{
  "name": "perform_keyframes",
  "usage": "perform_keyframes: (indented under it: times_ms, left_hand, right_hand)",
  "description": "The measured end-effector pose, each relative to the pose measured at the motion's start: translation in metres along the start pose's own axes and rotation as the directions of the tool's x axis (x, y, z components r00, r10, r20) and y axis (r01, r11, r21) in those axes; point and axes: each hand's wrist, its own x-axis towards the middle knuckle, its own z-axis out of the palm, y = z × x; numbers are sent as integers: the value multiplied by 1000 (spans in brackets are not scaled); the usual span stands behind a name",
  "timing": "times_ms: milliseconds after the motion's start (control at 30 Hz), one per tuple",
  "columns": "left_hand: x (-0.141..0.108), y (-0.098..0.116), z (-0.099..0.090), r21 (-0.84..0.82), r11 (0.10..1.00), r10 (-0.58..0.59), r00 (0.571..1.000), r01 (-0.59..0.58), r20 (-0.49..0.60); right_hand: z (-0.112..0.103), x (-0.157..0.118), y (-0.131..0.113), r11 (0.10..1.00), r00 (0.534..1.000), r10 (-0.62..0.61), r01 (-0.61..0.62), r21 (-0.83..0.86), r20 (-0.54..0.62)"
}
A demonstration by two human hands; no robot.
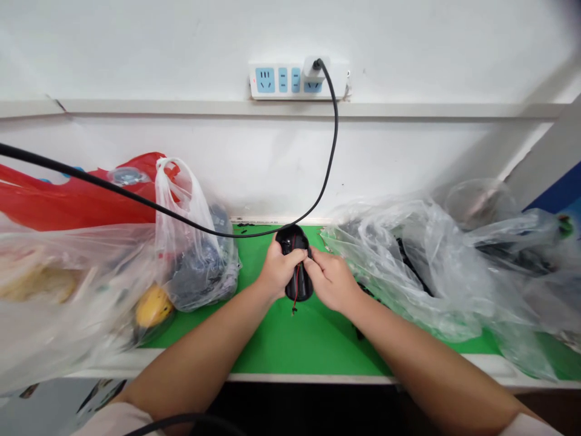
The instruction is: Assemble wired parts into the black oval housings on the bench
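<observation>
Both my hands are close together over the middle of a green work mat (308,339), holding a black oval plastic shell (300,292), possibly a computer mouse housing. My left hand (278,269) grips its left side and covers part of its hollow. My right hand (329,280) presses in from the right, with its fingertips at the shell's upper edge. A thin red wire (296,290) runs down the shell and hangs past its lower end. A black cable (149,203) crosses from the left towards the shell's top, but its end is hidden.
A white power strip (297,79) on the wall holds a plug with a black cable (334,133). Clear plastic bags (408,272) with dark contents lie on the right. On the left are bags (190,260), a red plastic sheet (77,203) and a yellow object (153,306).
</observation>
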Motion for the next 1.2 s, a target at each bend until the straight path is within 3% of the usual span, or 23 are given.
perform_keyframes:
  times_ms: [67, 167, 233, 300, 367, 467, 567, 667, 733, 800, 933, 1067, 1200]
  left_hand:
    - [-1, 1, 0, -74, 986, -147, 987, 152, 71]
    - [-4, 3, 1, -101, 948, -278, 940, 301, 195]
    - [-7, 3, 4, -107, 924, -321, 898, 366, 301]
    - [-11, 1, 7, -86, 905, -353, 849, 417, 393]
    - [-15, -1, 9, -67, 899, -362, 819, 434, 444]
    - [-18, -3, 10, -23, 915, -337, 792, 403, 508]
    - [-16, -3, 6, 152, 948, -315, 760, 280, 568]
    - [-8, -1, -1, 305, 950, -143, 770, -71, 622]
    - [-4, 1, -5, 352, 882, 21, 773, -313, 635]
    - [-1, 2, -8, 400, 798, 118, 768, -450, 630]
    - [1, -1, -8, 432, 742, 146, 752, -513, 643]
    - [-2, -9, -7, 443, 734, 197, 786, -514, 586]
    - [-9, -11, -4, 513, 639, 281, 795, -572, 537]
  right_hand:
    - [-7, 7, 9, 967, 997, 75, -65, 245, -32]
    - [-15, 18, 23, 814, 975, 203, -119, 568, -88]
    - [-17, 21, 28, 717, 983, 178, -104, 690, -37]
    - [-17, 20, 29, 659, 992, 99, -120, 742, 73]
    - [-16, 17, 27, 656, 986, 42, -147, 740, 159]
    - [-15, 11, 24, 702, 990, 17, -110, 704, 138]
    - [-14, 7, 25, 784, 1000, -16, -3, 621, 25]
    - [-14, 5, 28, 901, 988, -96, 139, 410, -124]
    - [-13, 4, 30, 939, 961, -162, 220, 265, -224]
    - [-13, 4, 31, 947, 931, -207, 268, 178, -299]
    - [-12, 4, 33, 948, 907, -261, 305, 88, -332]
    - [-12, 3, 32, 925, 884, -306, 363, 107, -354]
    - [-17, 2, 30, 884, 854, -392, 453, 119, -342]
